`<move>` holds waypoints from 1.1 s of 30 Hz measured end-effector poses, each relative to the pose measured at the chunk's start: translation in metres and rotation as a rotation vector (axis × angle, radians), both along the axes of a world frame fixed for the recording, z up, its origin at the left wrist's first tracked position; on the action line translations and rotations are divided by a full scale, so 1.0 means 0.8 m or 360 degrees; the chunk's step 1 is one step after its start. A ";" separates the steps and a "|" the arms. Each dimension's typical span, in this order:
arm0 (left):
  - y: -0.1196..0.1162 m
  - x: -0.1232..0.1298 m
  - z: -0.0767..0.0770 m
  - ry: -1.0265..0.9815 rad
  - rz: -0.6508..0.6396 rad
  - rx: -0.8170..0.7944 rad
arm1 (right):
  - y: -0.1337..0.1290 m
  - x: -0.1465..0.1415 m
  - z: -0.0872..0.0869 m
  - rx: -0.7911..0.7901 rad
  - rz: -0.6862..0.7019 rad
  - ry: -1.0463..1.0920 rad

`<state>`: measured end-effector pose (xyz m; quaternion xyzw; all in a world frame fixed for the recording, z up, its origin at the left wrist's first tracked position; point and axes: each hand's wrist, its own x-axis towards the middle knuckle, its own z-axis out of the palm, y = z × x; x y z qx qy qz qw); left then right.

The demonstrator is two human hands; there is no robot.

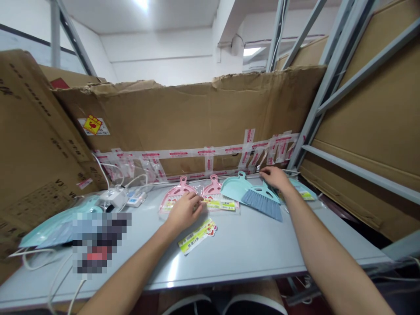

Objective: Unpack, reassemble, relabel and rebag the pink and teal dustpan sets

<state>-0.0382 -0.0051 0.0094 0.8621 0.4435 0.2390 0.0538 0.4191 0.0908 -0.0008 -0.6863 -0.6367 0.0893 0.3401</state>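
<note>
My left hand [187, 211] is bent over a pink dustpan-and-brush set [179, 192] in clear plastic, its fingertips curled together near the bag's edge; what they pinch is hidden. Beside it lies a second pink set [213, 188] with a yellow-green label card across it. My right hand [275, 177] is closed at the top of a teal hand brush [262, 199] with blue-grey bristles, whose handle end is hidden. That brush partly overlaps a teal dustpan [234, 187]. A loose printed card [197, 236] lies in front of my left hand.
Another teal set [302, 190] in plastic lies beyond my right wrist. More teal items [62, 225] in plastic, white plugs [114, 197] and cables lie on the left; a pixelated patch hides part. Cardboard [197, 118] walls the back of the table [249, 253], with metal posts rightward.
</note>
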 end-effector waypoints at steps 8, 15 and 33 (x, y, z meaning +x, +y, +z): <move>0.032 0.018 -0.015 0.0155 0.0319 0.0059 | -0.005 -0.091 -0.011 0.0053 0.0479 -0.0399; 0.048 0.012 -0.025 0.0081 0.0407 -0.0005 | -0.011 -0.119 -0.017 -0.0042 0.0592 -0.0511; 0.061 -0.112 0.054 -0.0558 0.0587 0.0535 | -0.027 -0.209 -0.004 -0.0069 0.0779 -0.0497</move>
